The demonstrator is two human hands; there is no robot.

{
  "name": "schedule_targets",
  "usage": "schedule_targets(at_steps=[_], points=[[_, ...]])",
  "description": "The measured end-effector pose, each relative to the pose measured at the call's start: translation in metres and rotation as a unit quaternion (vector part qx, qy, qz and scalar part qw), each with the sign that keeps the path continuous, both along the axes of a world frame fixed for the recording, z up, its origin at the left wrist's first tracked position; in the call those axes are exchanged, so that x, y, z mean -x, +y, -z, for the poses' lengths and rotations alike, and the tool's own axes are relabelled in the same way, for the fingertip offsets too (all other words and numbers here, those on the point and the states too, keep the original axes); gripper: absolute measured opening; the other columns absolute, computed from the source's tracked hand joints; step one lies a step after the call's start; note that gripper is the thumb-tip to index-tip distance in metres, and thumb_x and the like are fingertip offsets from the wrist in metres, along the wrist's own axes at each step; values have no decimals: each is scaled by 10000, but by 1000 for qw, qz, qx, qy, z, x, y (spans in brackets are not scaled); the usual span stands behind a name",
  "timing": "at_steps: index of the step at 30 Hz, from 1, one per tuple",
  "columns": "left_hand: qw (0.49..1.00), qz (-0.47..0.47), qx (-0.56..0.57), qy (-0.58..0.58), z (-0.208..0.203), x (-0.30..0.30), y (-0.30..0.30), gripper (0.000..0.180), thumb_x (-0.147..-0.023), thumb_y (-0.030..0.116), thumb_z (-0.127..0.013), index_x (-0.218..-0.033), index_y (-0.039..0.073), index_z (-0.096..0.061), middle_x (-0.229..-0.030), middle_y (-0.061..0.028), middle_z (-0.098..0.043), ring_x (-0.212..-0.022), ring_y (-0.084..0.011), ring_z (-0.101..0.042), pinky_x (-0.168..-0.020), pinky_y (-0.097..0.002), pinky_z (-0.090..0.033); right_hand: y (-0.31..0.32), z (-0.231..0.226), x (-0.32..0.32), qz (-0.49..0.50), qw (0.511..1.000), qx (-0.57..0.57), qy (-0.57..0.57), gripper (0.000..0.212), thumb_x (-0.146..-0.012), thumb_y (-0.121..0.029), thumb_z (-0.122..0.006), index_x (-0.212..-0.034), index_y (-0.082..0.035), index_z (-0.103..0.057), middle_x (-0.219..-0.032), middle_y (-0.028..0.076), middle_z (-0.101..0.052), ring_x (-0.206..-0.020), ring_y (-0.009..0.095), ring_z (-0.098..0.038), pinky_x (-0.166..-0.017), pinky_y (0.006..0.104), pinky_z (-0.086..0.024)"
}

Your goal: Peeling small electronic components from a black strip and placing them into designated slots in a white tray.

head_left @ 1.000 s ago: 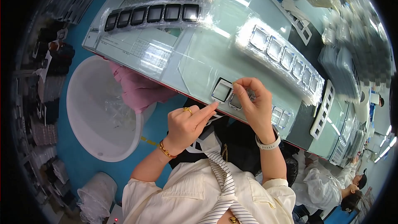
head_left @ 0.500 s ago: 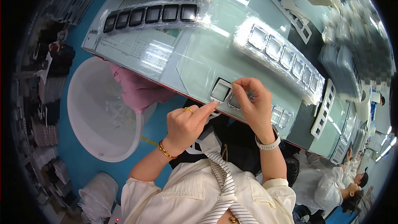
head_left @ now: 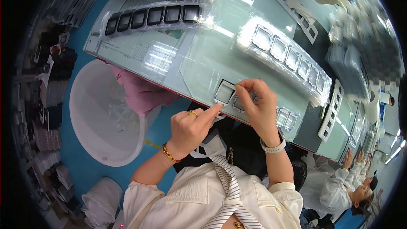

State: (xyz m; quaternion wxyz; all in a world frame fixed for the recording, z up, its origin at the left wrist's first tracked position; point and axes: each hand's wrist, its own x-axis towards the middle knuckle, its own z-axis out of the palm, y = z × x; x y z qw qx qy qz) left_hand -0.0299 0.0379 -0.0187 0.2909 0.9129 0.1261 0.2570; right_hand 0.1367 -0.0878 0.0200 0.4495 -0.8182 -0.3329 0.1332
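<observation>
A small rectangular frame (head_left: pixel 224 93), white-faced with a black edge and an open middle, lies near the front edge of the glass-topped table. My left hand (head_left: pixel 188 127) has its index fingertip on the frame's lower edge; its other fingers are curled in. At the upper right corner of the frame, my right hand (head_left: pixel 259 104) pinches with thumb and index finger. Whether a thin film sits in that pinch is too small to tell. Partly behind my right hand is another frame (head_left: pixel 239 104), and to its right lie a couple of similar clear-centred frames (head_left: pixel 286 118).
A plastic-wrapped row of black frames (head_left: pixel 155 15) lies at the far left, a wrapped row of white-edged frames (head_left: pixel 292 58) at right. A white slotted strip (head_left: pixel 330 111) lies further right. Left of the table stand a white tub (head_left: pixel 76 114) and pink cloth (head_left: pixel 140 91). Co-workers sit at right.
My right hand has shifted very slightly left, its pinch still at the frame's corner. My left hand keeps its place. At right, a co-worker's hands have moved.
</observation>
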Motion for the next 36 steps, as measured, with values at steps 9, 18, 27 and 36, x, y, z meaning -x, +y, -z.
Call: schedule_targets(at_steps=[9,18,27,36], points=[[1000,13,1,-1,-2,-6,-5,372,-828,61,-784,-1171,200,-819,-602,-17,-465,-471,-197,-491,-476,-340,-413,2,-4,1,1,1000,-13,-2,80,-932,-24,-737,-1000,16,-723,-922,88,-690,-800,166,-630,-743,308,-505],[1000,15,0,5,-3,-7,-5,360,-834,51,-781,-1164,189,-820,-605,-17,-484,-472,-200,-501,-475,-342,-416,4,2,-1,-10,997,10,-76,83,-922,-10,-741,-996,14,-713,-987,97,-648,-791,181,-620,-679,306,-491],[1000,13,21,1,-5,-8,-7,321,-849,47,-775,-1140,174,-820,-604,-15,-510,-471,-199,-506,-473,-343,-415,2,-3,0,-77,962,49,-257,189,-862,18,-746,-1039,-44,-727,-1027,106,-636,-879,298,-615,-755,403,-494],[1000,14,7,6,-8,-9,-6,281,-867,62,-778,-1131,151,-816,-605,-17,-581,-479,-196,-541,-487,-338,-434,-18,-8,1,-93,938,93,-320,412,-793,33,-715,-1158,-154,-760,-1108,55,-633,-925,268,-578,-810,399,-429]])
